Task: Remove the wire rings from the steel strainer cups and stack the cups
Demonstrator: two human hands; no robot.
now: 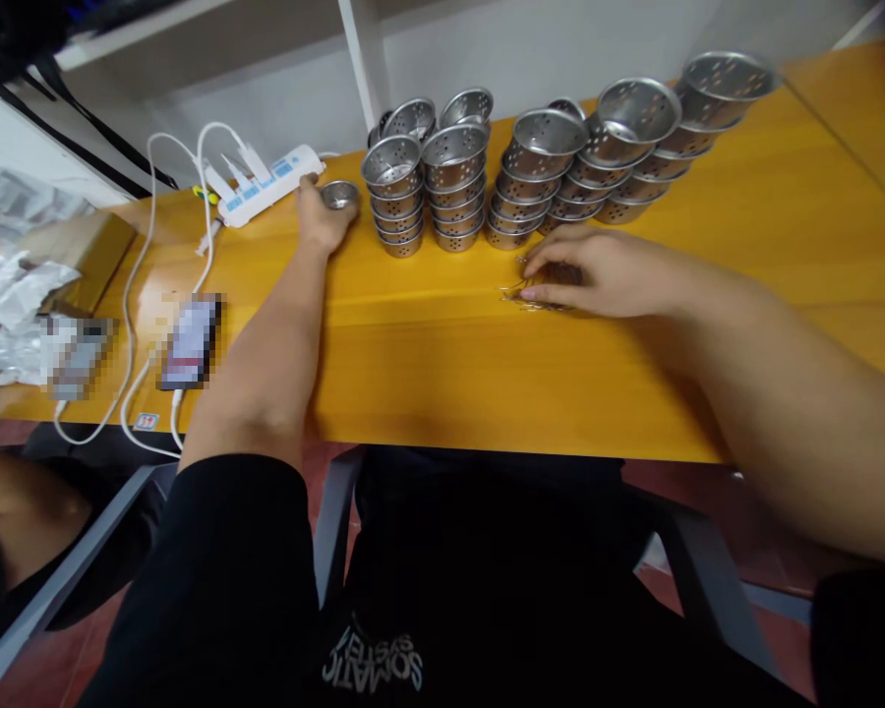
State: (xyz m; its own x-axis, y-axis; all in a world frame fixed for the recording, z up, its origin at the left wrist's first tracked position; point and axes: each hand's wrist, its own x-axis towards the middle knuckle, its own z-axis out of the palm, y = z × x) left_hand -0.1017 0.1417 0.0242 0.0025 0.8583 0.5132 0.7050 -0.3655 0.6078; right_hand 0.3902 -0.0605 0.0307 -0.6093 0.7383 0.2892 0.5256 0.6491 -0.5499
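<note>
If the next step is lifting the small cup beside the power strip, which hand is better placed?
Probably the left hand: it is at the small cup. The right hand is farther away, at thin wires near the stacked cups.

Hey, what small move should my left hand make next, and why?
I'd probably slide the small metal cup toward your right hand: your left hand is at that cup, beside the power strip, while your right hand is at the thin wire pieces.
</note>
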